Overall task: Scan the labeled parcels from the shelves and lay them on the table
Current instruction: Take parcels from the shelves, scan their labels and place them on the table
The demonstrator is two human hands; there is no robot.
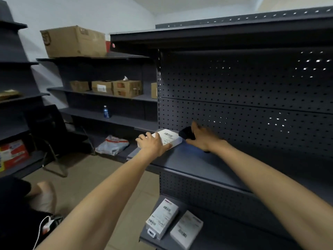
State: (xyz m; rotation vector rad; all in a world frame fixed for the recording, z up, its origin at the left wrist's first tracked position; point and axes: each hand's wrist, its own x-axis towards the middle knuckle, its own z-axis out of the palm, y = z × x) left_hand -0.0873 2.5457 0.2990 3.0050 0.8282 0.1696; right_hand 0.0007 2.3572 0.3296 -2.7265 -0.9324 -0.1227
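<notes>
We log the left hand (153, 143) gripping the white labeled parcel (168, 138) label-up at the shelf (189, 159) end, so the right hand (201, 138), apparently curled round a black scanner (186, 133), can read it.

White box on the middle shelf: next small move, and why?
Probably tip the black handheld scanner in the right hand toward the barcode label. The left hand grips the white flat cardboard box on the grey metal shelf, label facing up, with the scanner right beside its right end.
</notes>
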